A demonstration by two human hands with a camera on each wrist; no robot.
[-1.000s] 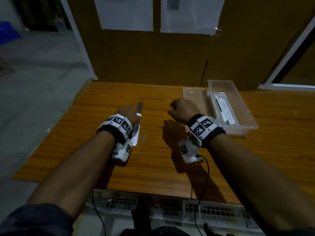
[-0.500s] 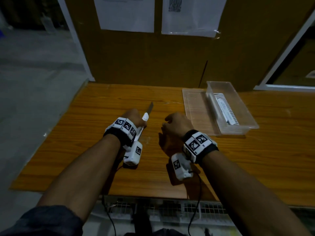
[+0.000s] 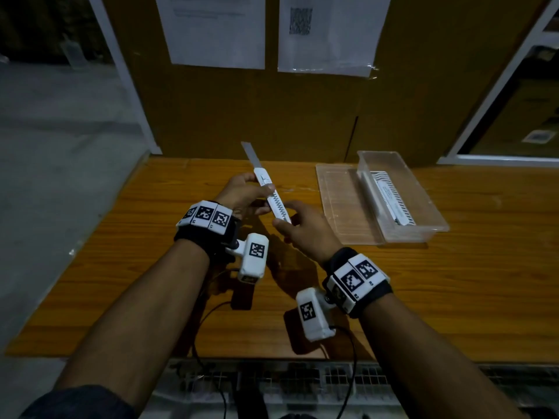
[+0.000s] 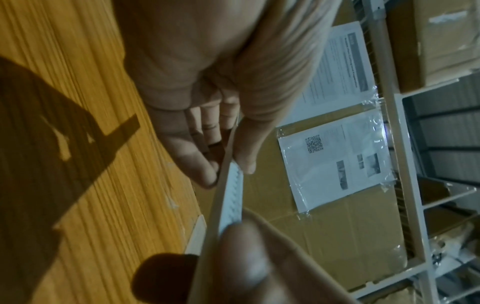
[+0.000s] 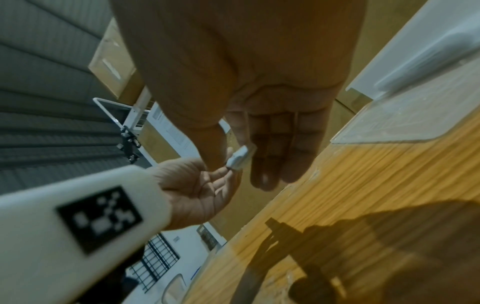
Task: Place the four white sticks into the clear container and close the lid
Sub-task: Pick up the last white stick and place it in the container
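A white stick point(image 3: 273, 199) with a toothed strip and a grey tip is held tilted above the wooden table point(image 3: 453, 297). My left hand point(image 3: 261, 192) pinches its middle between thumb and fingers. My right hand point(image 3: 286, 220) pinches its near end. In the left wrist view the stick point(image 4: 232, 191) runs from my left fingers point(image 4: 202, 164) down to a right finger. The right wrist view shows the stick's end point(image 5: 240, 157) between my thumb and fingers. The clear container point(image 3: 423, 204) stands to the right with other white sticks point(image 3: 390, 198) inside. Its lid point(image 3: 338, 201) lies open flat on its left.
A cardboard wall with taped papers point(image 3: 326, 34) rises behind the table. The table's left edge drops to the floor point(image 3: 54, 164). A white wire rack point(image 3: 302, 385) sits below the front edge. Cables hang from both wrist cameras.
My left hand has lifted the stick off the table and tilted it up. My right hand has come left and taken hold of the stick's near end.
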